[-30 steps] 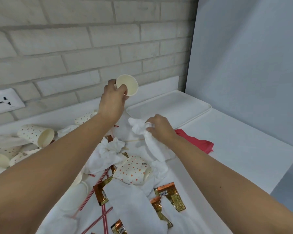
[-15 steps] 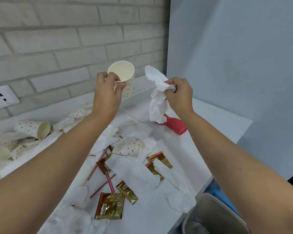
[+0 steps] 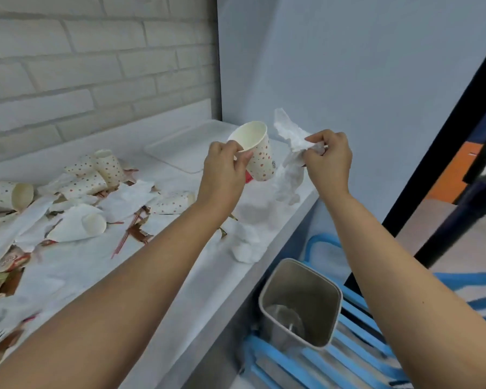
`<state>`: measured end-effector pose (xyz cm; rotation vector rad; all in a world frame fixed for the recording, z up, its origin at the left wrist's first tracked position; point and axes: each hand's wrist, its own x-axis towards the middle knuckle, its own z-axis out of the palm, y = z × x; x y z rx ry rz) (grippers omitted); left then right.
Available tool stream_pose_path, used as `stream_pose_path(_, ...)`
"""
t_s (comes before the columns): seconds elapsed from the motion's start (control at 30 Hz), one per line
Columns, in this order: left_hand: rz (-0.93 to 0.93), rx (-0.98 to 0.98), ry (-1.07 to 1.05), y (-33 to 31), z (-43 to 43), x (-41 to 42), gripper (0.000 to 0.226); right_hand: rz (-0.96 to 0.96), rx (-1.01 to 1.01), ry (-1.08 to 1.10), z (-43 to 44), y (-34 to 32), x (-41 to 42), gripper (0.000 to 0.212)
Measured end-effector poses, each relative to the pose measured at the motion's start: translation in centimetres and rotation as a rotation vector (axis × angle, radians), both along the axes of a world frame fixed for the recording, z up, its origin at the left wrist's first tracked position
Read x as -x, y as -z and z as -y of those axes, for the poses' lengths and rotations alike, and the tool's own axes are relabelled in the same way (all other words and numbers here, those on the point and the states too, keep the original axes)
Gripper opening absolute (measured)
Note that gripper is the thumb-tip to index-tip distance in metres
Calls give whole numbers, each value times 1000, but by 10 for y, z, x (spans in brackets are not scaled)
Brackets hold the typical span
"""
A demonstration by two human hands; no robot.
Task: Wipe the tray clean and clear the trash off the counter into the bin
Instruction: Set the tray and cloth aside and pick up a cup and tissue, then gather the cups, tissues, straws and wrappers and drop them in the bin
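My left hand [image 3: 224,167] grips a dotted paper cup [image 3: 257,153] by its rim, held in the air above the counter's right end. My right hand [image 3: 330,160] pinches a crumpled white tissue [image 3: 289,153] right beside the cup. The white tray [image 3: 180,148] lies behind them against the wall corner. A grey square bin [image 3: 300,301] stands on the floor below the counter's right edge, under my right forearm. More dotted cups [image 3: 96,172], tissues [image 3: 129,197], red straws [image 3: 124,240] and brown sachets [image 3: 139,234] litter the white counter [image 3: 163,270].
A white brick wall runs behind the counter and a pale blue panel closes its right end. A crumpled tissue [image 3: 246,244] sits near the counter's front edge. Blue striped matting [image 3: 357,352] surrounds the bin. A dark frame [image 3: 443,169] slants at the right.
Both hands have swung right toward the counter's end, carrying the cup and the tissue. The view turned right and down, and the whole bin now shows below.
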<state>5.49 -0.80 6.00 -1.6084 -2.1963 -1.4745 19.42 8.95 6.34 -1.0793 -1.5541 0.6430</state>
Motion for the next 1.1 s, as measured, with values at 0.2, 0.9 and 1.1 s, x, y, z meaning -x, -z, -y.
stream_pose_path(0.2, -1, 246, 163, 51, 0, -67, 27, 12, 253, 88, -8, 81, -61, 26)
stream_pose_path(0.9, -70, 916, 181, 205, -24, -114, 49, 753, 1003, -460, -21, 273, -115, 29)
stream_pose_path(1.1, -127, 584, 160, 169, -37, -118, 32, 855, 964, -582, -36, 238, -98, 27)
